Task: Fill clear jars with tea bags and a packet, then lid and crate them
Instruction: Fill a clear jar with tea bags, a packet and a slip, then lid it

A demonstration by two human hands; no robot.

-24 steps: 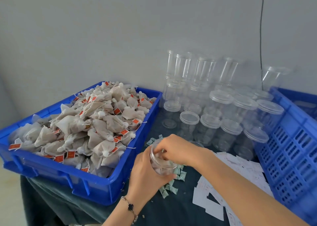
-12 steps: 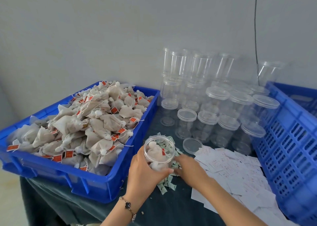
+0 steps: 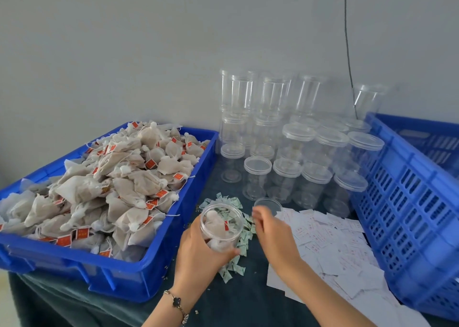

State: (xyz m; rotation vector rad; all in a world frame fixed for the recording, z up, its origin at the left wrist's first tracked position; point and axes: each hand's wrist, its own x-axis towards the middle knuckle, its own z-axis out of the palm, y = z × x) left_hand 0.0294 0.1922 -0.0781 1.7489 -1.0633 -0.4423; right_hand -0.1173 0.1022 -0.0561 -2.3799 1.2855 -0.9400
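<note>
- The left hand (image 3: 198, 254) grips an open clear jar (image 3: 221, 223) holding tea bags, above the small green packets (image 3: 239, 239) on the dark cloth.
- The right hand (image 3: 273, 237), blurred, hovers beside the jar; its fingers look loosely curled, perhaps pinching something.
- A loose lid (image 3: 269, 205) lies just beyond it.

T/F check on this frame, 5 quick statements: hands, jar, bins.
1. The left hand grips an open jar holding tea bags. True.
2. That jar has its lid on. False: its mouth is open; a loose lid lies on the table behind the right hand.
3. The tea bag bin is nearly empty. False: it is heaped with tea bags.
4. Small green packets lie on the table under the jar. True.
5. The blue crate is left of the jar. False: it is on the right.
</note>
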